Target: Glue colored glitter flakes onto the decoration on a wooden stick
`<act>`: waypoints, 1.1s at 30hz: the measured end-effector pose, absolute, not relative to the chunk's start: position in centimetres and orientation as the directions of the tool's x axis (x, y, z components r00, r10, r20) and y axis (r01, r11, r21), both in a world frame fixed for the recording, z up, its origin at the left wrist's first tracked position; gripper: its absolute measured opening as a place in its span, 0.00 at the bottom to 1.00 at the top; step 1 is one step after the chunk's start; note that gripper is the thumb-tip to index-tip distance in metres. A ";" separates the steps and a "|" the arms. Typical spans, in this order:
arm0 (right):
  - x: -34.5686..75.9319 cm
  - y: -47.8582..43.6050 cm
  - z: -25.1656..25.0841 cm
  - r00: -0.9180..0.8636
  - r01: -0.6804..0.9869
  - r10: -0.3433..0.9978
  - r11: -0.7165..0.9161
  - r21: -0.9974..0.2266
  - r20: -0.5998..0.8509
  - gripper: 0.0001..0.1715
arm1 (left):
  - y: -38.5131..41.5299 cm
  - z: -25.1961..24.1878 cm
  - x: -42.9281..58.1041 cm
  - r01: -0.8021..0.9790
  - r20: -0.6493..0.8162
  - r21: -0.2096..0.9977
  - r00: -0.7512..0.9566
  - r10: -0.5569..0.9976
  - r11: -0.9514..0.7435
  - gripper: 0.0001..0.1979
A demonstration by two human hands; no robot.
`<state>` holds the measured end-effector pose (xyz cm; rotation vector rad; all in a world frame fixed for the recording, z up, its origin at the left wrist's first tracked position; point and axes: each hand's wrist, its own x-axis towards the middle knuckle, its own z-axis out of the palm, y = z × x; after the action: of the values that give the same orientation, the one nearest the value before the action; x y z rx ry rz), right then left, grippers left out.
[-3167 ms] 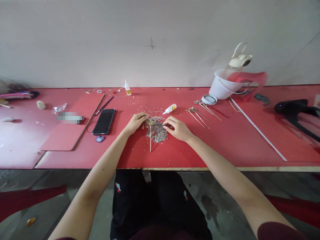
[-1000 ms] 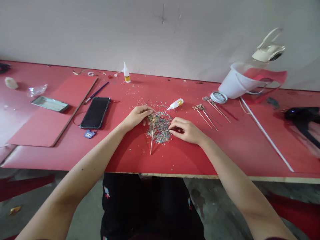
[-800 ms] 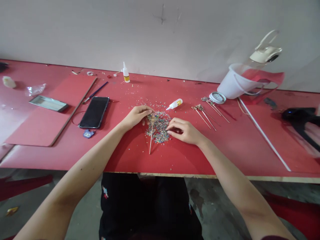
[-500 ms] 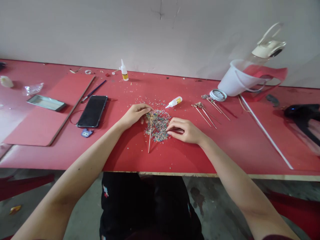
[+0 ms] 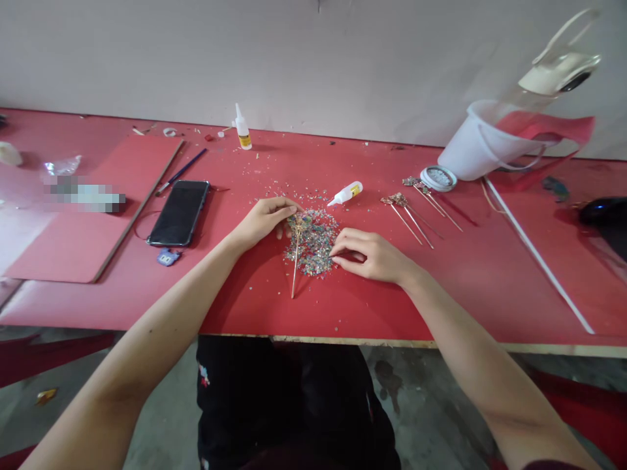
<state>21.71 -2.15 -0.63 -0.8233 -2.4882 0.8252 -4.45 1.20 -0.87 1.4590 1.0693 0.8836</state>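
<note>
My left hand [image 5: 268,219] is closed on the decorated head of a gold hairpin [image 5: 294,264]. The pin's long stem points down towards the table's front edge. Beneath and beside it spreads a pile of tiny multicoloured chips [image 5: 316,251]. At the pile's right edge my right hand [image 5: 369,254] is pinched round a thin dark tweezers-like tool, mostly hidden by the fingers. A small glue bottle [image 5: 349,192] lies on its side behind the pile, its nozzle towards the chips. Several finished-looking hairpins [image 5: 409,219] with ornate heads lie to the right.
Another glue bottle [image 5: 243,130] stands upright near the wall. On the left are a phone [image 5: 180,214], a blue brush [image 5: 182,171] and a red board [image 5: 83,241]. At the right, a white bucket [image 5: 463,143] leans beside a round lidlike dish [image 5: 438,178].
My view has shifted slightly, so objects on the right appear farther right. My right hand has drawn a little to the right at the pile's edge; my left hand keeps its hold on the hairpin.
</note>
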 end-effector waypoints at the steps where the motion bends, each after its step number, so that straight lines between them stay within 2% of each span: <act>1: 21.7 -2.2 -0.7 -0.744 0.404 0.642 0.654 -0.639 0.187 0.06 | 1.2 -0.9 -4.5 0.153 -0.026 0.988 0.326 0.945 -0.026 0.08; 7: 21.2 -2.6 -0.7 -0.792 0.376 0.582 0.704 -0.602 0.186 0.07 | 1.3 -0.9 -4.4 0.158 -0.038 0.987 0.326 0.945 -0.015 0.08; 10: 21.4 -2.5 -0.6 -0.770 0.425 0.612 0.704 -0.570 0.182 0.08 | 1.2 -0.9 -4.5 0.169 -0.046 0.985 0.327 0.944 -0.010 0.08; 13: 21.7 -2.3 -0.4 -0.743 0.432 0.640 0.683 -0.589 0.196 0.08 | 1.2 -0.8 -4.5 0.174 -0.045 0.985 0.329 0.943 -0.013 0.08; 17: 21.9 -2.1 -0.2 -0.781 0.401 0.603 0.683 -0.611 0.161 0.08 | 1.3 -1.0 -4.6 0.169 -0.043 0.986 0.328 0.944 -0.014 0.08; 21: 22.1 -1.9 -0.2 -0.738 0.454 0.655 0.660 -0.599 0.162 0.08 | 1.3 -1.1 -4.6 0.164 -0.046 0.986 0.325 0.944 -0.009 0.08; 26: 22.2 -1.9 -0.3 -0.781 0.392 0.605 0.670 -0.630 0.158 0.08 | 1.3 -1.0 -4.6 0.151 -0.051 0.989 0.319 0.946 0.003 0.07; 33: 22.2 -1.7 -0.4 -0.753 0.403 0.636 0.648 -0.647 0.168 0.08 | 1.3 -1.1 -4.6 0.163 -0.058 0.987 0.310 0.949 0.007 0.08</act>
<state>22.20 -1.73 -0.36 -0.8218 -2.4866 0.8426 -4.65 1.28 -1.10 1.4344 1.0961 0.8662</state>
